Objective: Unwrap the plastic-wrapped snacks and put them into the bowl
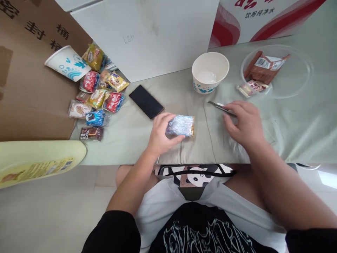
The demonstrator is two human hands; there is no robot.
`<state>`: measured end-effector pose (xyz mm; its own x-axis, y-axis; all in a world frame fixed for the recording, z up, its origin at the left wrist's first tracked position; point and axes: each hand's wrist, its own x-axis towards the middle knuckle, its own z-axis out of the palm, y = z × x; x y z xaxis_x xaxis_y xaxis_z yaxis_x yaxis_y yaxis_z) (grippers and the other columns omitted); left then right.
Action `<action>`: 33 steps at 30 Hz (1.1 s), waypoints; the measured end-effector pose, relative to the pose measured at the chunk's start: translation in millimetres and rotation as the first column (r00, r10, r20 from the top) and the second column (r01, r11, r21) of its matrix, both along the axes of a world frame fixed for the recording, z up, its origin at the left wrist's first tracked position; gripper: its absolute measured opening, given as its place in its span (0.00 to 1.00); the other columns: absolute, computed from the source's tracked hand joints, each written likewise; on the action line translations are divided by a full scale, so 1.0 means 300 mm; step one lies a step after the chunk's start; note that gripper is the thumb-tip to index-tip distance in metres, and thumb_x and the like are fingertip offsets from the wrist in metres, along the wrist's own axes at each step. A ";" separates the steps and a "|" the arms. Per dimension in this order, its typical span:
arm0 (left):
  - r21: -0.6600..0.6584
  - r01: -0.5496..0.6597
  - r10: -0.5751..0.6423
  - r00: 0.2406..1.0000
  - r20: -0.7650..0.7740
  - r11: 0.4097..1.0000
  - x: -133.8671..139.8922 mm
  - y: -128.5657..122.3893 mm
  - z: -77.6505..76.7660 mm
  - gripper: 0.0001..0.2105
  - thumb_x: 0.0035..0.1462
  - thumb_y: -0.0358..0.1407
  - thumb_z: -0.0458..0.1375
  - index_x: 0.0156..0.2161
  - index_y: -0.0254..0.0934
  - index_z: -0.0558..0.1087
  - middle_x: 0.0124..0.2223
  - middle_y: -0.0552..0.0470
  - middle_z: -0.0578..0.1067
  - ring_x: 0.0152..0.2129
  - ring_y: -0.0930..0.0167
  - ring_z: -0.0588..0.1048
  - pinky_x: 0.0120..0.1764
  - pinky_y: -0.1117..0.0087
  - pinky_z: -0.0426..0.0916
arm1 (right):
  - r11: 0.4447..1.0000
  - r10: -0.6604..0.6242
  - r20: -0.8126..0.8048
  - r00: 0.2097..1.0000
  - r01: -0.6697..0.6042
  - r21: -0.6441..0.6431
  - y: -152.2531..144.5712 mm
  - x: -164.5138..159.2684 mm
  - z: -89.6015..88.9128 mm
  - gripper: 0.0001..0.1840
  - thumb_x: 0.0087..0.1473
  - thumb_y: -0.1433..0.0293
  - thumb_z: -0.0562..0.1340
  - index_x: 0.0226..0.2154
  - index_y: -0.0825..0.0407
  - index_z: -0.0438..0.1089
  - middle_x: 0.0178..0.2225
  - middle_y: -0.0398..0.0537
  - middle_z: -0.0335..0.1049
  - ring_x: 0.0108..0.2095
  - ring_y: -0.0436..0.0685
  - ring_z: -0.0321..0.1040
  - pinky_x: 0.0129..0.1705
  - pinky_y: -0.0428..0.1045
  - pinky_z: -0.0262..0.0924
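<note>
My left hand is closed around the left side of a shiny, clear-wrapped snack packet, thumb at its near edge and fingers at its far edge. The packet is pale blue with a yellowish right side. To the right, my right hand has its thumb and fingers around the near end of a slim utility knife, whose pointed end aims left. A paper cup with a blue leaf pattern stands upright beyond the knife.
A phone lies left of my left hand. Several wrapped snacks are piled farther left, beside a tilted paper cup. At right, a clear plastic lid holds a brown wrapper and a small packet. Boxes line the back.
</note>
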<state>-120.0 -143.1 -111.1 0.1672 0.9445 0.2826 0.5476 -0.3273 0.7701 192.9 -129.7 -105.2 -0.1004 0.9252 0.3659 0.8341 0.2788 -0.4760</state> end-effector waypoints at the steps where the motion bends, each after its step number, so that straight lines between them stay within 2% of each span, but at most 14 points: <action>1: 0.010 0.004 -0.004 0.999 -0.040 1.000 0.009 -0.004 0.003 0.29 0.49 0.48 0.70 0.55 0.40 0.73 0.57 0.41 0.74 0.57 0.55 0.72 0.61 0.51 0.67 | 1.000 0.022 -0.011 1.000 -0.022 0.018 0.000 -0.018 0.003 0.13 0.58 0.66 0.59 0.43 0.49 0.75 0.44 0.57 0.79 0.48 0.69 0.75 0.54 0.66 0.66; 3: -0.010 0.021 -0.021 0.998 -0.063 1.000 0.022 -0.010 0.006 0.20 0.53 0.47 0.69 0.48 0.41 0.76 0.53 0.43 0.77 0.54 0.58 0.75 0.59 0.53 0.70 | 0.998 0.061 -0.028 0.998 -0.060 0.027 -0.004 -0.053 0.010 0.11 0.59 0.67 0.59 0.43 0.47 0.74 0.45 0.55 0.78 0.51 0.69 0.74 0.56 0.66 0.66; 5: -0.014 0.034 -0.035 0.999 -0.027 0.999 0.031 -0.014 0.006 0.11 0.58 0.45 0.65 0.42 0.41 0.78 0.51 0.45 0.79 0.55 0.59 0.76 0.59 0.53 0.70 | 0.994 0.112 -0.053 0.992 -0.112 0.014 -0.016 -0.085 0.014 0.10 0.60 0.67 0.59 0.43 0.45 0.73 0.45 0.54 0.78 0.51 0.68 0.74 0.55 0.65 0.67; 7: -0.003 0.035 -0.035 0.999 0.020 0.999 0.037 -0.019 0.003 0.08 0.61 0.43 0.63 0.37 0.41 0.77 0.50 0.46 0.81 0.57 0.59 0.75 0.61 0.52 0.69 | 0.981 0.187 -0.092 0.978 -0.190 -0.023 -0.033 -0.118 0.011 0.10 0.61 0.67 0.59 0.44 0.45 0.72 0.46 0.54 0.77 0.49 0.67 0.74 0.53 0.64 0.68; 9: -0.026 -0.012 0.014 0.997 0.077 1.000 0.044 -0.024 0.001 0.10 0.63 0.43 0.61 0.34 0.41 0.77 0.50 0.46 0.82 0.58 0.59 0.75 0.63 0.50 0.67 | 0.955 0.280 -0.143 0.949 -0.291 -0.058 -0.052 -0.154 0.002 0.11 0.62 0.68 0.59 0.46 0.45 0.71 0.47 0.54 0.77 0.49 0.66 0.74 0.53 0.63 0.69; 13: -0.188 -0.094 0.143 0.954 0.264 0.978 0.051 -0.030 0.005 0.15 0.62 0.50 0.61 0.33 0.40 0.75 0.49 0.44 0.83 0.60 0.57 0.74 0.64 0.49 0.65 | 0.886 0.426 -0.243 0.872 -0.456 -0.083 -0.082 -0.220 -0.015 0.15 0.61 0.69 0.60 0.51 0.45 0.68 0.50 0.54 0.74 0.49 0.64 0.73 0.51 0.61 0.70; 17: -0.308 -0.109 0.235 0.882 0.409 0.945 0.049 -0.029 0.012 0.17 0.58 0.52 0.65 0.31 0.39 0.74 0.47 0.43 0.83 0.58 0.57 0.76 0.62 0.50 0.67 | 0.882 0.424 -0.301 0.854 -0.465 -0.080 -0.099 -0.253 -0.024 0.20 0.61 0.66 0.61 0.55 0.46 0.64 0.52 0.56 0.70 0.51 0.64 0.72 0.50 0.58 0.71; 19: -0.320 -0.083 0.225 0.871 0.437 0.944 0.047 -0.030 0.011 0.17 0.58 0.51 0.65 0.31 0.39 0.74 0.47 0.44 0.83 0.58 0.58 0.76 0.62 0.52 0.67 | 0.890 0.404 -0.327 0.854 -0.449 -0.074 -0.104 -0.258 -0.030 0.22 0.61 0.64 0.62 0.57 0.46 0.62 0.54 0.57 0.68 0.53 0.65 0.70 0.51 0.59 0.71; 22: -0.260 -0.035 0.142 0.903 0.404 0.965 0.047 -0.030 0.003 0.16 0.58 0.52 0.65 0.37 0.39 0.76 0.49 0.44 0.81 0.57 0.59 0.76 0.60 0.55 0.69 | 0.906 0.364 -0.348 0.864 -0.415 -0.085 -0.105 -0.262 -0.044 0.25 0.59 0.63 0.63 0.58 0.45 0.61 0.54 0.57 0.66 0.53 0.65 0.69 0.51 0.60 0.70; 27: -0.180 -0.054 0.077 0.989 0.125 0.982 0.049 -0.023 0.006 0.19 0.56 0.47 0.66 0.49 0.41 0.77 0.56 0.42 0.76 0.52 0.62 0.76 0.47 0.62 0.75 | 0.911 0.334 -0.360 0.871 -0.396 -0.112 -0.091 -0.261 -0.070 0.34 0.52 0.74 0.60 0.62 0.45 0.60 0.55 0.57 0.63 0.52 0.65 0.68 0.55 0.61 0.69; 30: -0.137 0.012 -0.007 0.999 0.032 0.991 0.047 -0.017 0.018 0.13 0.56 0.44 0.66 0.44 0.41 0.80 0.51 0.45 0.79 0.48 0.62 0.77 0.50 0.59 0.73 | 0.908 0.343 -0.350 0.871 -0.403 -0.113 -0.081 -0.256 -0.077 0.37 0.50 0.73 0.59 0.64 0.46 0.60 0.54 0.57 0.62 0.50 0.65 0.68 0.55 0.62 0.68; 33: -0.094 0.035 -0.031 0.999 0.042 0.995 0.044 -0.013 0.027 0.09 0.60 0.43 0.63 0.35 0.41 0.79 0.41 0.48 0.82 0.41 0.64 0.79 0.50 0.58 0.72 | 0.898 0.380 -0.352 0.855 -0.433 -0.082 -0.074 -0.253 -0.074 0.29 0.55 0.68 0.59 0.60 0.49 0.65 0.49 0.57 0.64 0.49 0.66 0.68 0.54 0.63 0.69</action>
<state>-106.8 -146.9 -102.9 0.1890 0.9616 0.1989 0.5054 -0.2689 0.8199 117.0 -151.7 -127.5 -0.3818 0.8738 0.3010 0.4570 0.4616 -0.7603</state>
